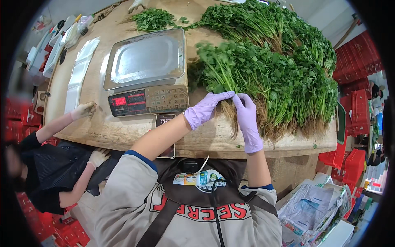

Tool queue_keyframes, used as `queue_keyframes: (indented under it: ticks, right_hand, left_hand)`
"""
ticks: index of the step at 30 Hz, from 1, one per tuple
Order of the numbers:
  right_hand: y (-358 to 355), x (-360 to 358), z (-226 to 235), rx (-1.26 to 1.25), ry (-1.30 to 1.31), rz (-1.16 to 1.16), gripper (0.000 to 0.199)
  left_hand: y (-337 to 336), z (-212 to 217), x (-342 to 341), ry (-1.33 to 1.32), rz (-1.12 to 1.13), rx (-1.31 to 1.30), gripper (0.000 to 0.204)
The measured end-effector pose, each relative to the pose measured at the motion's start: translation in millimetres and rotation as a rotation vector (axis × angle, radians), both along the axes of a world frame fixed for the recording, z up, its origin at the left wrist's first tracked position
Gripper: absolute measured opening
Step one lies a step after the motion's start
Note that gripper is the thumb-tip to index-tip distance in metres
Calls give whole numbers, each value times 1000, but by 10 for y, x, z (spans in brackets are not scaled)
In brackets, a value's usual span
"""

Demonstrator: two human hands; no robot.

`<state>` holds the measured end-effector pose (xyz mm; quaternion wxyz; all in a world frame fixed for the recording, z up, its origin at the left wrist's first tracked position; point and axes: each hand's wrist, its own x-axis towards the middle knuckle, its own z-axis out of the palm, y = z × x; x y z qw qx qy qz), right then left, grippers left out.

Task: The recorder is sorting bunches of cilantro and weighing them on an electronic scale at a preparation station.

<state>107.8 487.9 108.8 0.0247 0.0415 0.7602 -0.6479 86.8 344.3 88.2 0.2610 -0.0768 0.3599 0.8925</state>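
Both my hands wear thin purple gloves and meet at the table's front, before a heap of leafy cilantro (271, 78) with its roots on. My left hand (207, 110) is closed on the stems of a small bunch of cilantro (221, 68), whose leaves point away from me and whose pale roots hang below. Right beside it, my right hand (247, 121) pinches the same bunch low down, by the roots, its fingertips touching my left hand's. To the left stands a digital scale (148, 59) with a bare metal pan and a lit red display.
A phone (166, 119) lies partly under my left forearm. White plastic bags (82, 70) lie left of the scale. A co-worker's gloved hands (84, 110) are at the table's left edge. More cilantro (152, 19) lies at the back. Red crates (360, 111) stand at right.
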Motion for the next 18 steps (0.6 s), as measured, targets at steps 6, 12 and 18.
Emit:
queue_keyframes:
  ticks: [6,12,18]
  right_hand:
    - [-2,-28,-13,23,38,-82,26]
    - [102,-39,5,-284,-91,126,50]
    - [167,-268,31,-339,118,-152,38]
  left_hand:
    - [14,135,44,-20,42,-51,19]
    - [-56,110,44,77,12,-130,18]
    - [-169,90,43,21,-59,-165,12]
